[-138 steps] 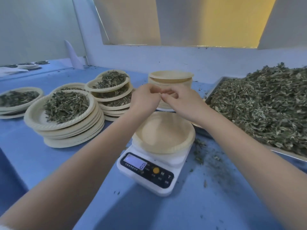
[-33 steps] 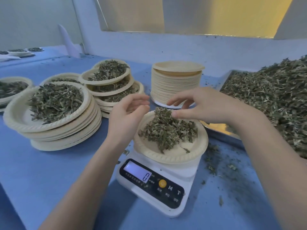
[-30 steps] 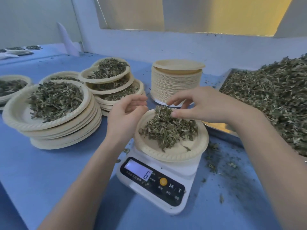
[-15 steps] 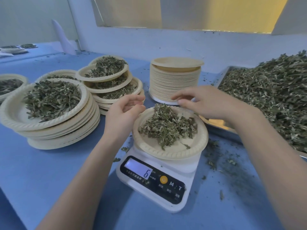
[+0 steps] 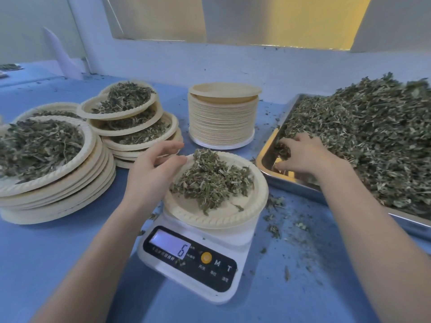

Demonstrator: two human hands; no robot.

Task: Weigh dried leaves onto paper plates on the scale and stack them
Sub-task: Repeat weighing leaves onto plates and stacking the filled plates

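Observation:
A white scale stands in front of me, its display showing 6. On it sits a paper plate carrying a heap of dried leaves. My left hand is at the plate's left rim with relaxed fingers, the thumb against the edge. My right hand is inside the metal tray at the right, fingers curled into the near corner of the big leaf pile.
A tall stack of empty paper plates stands behind the scale. Two stacks of filled plates sit to the left on the blue table. Loose leaf bits lie scattered right of the scale.
My right hand has left the plate on the scale and moved right into the tray's leaves. The left hand stays by the plate rim. The display still reads 6.

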